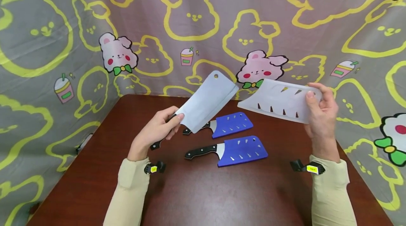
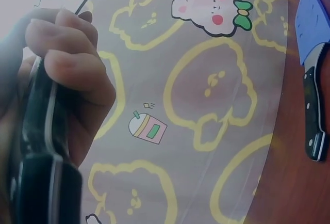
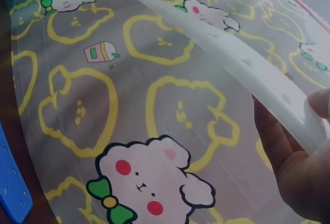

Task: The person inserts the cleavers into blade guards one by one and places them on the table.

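Observation:
My left hand (image 1: 160,125) grips a cleaver (image 1: 207,101) by its black handle, the bare metal blade slanting up to the right above the table. In the left wrist view the fingers wrap round the black handle (image 2: 44,146). My right hand (image 1: 323,113) holds a white blade cover (image 1: 276,101) at its right end, thumb on the near face. The cover has rows of pointed slots, and its free end points left toward the cleaver's blade, a small gap apart. In the right wrist view the cover (image 3: 247,74) shows nearly edge-on.
Two more cleavers with black handles lie on the dark wooden table (image 1: 222,190), in a farther blue cover (image 1: 233,124) and a nearer blue cover (image 1: 244,151). A curtain (image 1: 196,25) with cartoon bears hangs behind and at the sides.

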`<state>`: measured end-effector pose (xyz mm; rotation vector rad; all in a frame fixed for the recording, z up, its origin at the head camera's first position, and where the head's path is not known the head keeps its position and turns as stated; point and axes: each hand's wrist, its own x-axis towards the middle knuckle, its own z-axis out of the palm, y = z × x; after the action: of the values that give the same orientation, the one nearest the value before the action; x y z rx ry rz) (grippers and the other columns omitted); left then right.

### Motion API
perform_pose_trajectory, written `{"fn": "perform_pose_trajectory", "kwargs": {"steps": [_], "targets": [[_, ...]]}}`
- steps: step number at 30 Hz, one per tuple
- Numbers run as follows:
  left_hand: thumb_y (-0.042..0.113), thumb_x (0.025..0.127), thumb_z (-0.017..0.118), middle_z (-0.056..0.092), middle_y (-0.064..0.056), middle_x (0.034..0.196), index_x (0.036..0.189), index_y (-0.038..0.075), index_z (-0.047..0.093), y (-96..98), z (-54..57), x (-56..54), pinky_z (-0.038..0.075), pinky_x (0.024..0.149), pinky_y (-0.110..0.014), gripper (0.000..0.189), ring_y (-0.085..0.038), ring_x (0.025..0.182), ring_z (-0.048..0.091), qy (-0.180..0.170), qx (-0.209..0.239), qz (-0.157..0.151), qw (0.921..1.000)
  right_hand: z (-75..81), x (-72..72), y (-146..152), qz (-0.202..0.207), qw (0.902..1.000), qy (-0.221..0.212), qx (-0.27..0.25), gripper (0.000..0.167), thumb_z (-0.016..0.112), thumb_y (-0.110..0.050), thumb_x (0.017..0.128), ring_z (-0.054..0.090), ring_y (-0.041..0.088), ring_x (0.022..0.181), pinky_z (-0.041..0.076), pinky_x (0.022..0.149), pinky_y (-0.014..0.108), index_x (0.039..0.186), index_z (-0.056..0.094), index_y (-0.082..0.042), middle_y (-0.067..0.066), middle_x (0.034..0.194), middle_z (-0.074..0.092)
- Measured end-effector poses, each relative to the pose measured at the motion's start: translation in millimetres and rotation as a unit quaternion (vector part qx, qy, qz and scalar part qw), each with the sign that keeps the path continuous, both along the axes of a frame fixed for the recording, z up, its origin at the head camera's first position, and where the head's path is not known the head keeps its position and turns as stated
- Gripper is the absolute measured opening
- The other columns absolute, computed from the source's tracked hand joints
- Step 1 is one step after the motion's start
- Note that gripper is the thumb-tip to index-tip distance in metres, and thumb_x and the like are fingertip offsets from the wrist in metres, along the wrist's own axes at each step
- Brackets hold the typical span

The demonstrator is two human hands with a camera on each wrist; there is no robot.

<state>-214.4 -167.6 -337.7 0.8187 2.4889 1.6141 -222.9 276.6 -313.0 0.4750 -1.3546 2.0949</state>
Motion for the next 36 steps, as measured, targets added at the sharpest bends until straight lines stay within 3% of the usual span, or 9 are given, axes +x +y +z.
{"fn": "perform_pose_trajectory", "kwargs": {"steps": [12,19,36], "targets": [[0.028,0.103,0.051,0.046,-0.012,0.059,0.088,0.007,0.051,8.0,-2.7,-2.4,0.037,0.042,-0.03,0.026,-0.02,0.039,0.04,0.003,-0.005,-0.02,0.9998,-0.2,5.5,-10,0.012,0.9994,-0.001,0.033,0.029,0.057,-0.002,0.096,0.071,0.018,0.083,0.059,0.064,0.026,0.125,0.057,0.002,0.01,0.093,0.066],[0.03,0.103,0.05,0.046,-0.01,0.056,0.085,0.01,0.049,8.9,-2.1,0.3,0.037,0.043,-0.03,0.028,-0.021,0.039,0.041,0.013,-0.01,-0.018,0.9997,-4.7,4.8,-15,-0.002,0.9946,0.006,0.103,0.032,0.052,0.0,0.098,0.069,0.017,0.088,0.058,0.068,0.024,0.129,0.053,0.003,0.007,0.097,0.067],[0.03,0.103,0.05,0.045,-0.01,0.057,0.086,0.011,0.05,9.0,-2.0,1.8,0.036,0.042,-0.03,0.026,-0.021,0.039,0.041,0.016,-0.011,-0.017,0.9997,-4.5,4.7,-17,-0.009,0.994,0.008,0.108,0.031,0.053,-0.001,0.098,0.069,0.015,0.086,0.058,0.067,0.024,0.128,0.053,0.005,0.007,0.095,0.067]]}}
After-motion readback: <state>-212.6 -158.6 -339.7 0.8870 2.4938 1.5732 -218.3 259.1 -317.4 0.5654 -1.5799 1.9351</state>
